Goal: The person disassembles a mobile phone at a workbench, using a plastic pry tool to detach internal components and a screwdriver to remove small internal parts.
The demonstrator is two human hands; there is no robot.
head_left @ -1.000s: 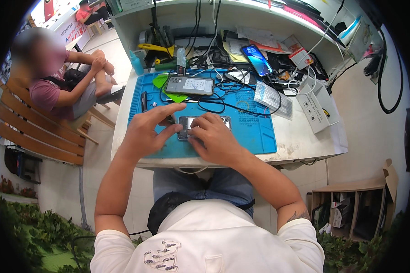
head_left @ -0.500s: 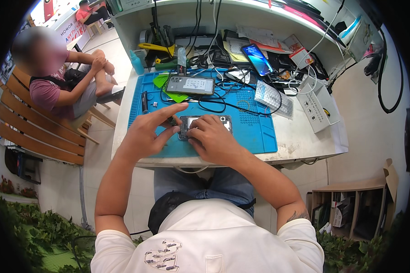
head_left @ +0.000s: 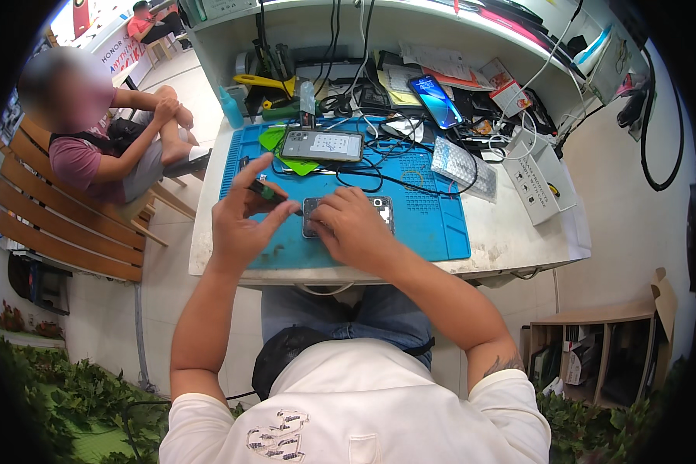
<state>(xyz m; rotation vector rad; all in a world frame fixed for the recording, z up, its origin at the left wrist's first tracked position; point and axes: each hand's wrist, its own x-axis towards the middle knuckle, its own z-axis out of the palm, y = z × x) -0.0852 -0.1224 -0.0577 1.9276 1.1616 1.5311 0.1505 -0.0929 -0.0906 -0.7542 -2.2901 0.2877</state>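
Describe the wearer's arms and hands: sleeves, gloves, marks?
Both forearms are bare, with no gloves on the left hand or right hand. Short white sleeves end above the elbows. A dark tattoo sits on the right arm near the sleeve edge. No watch or rings are discernible.

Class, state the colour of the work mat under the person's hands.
Blue; the work mat shows in the head view.

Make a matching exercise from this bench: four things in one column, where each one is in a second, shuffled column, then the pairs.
Things:
1. small green-handled tool
2. opened phone
3. phone with lit blue screen
4. teal bottle

Places:
A. at the table's back left corner
B. on the blue mat under the right hand
C. pinched in the left hand
D. propped among the clutter behind the mat

Pairs: 1-C, 2-B, 3-D, 4-A
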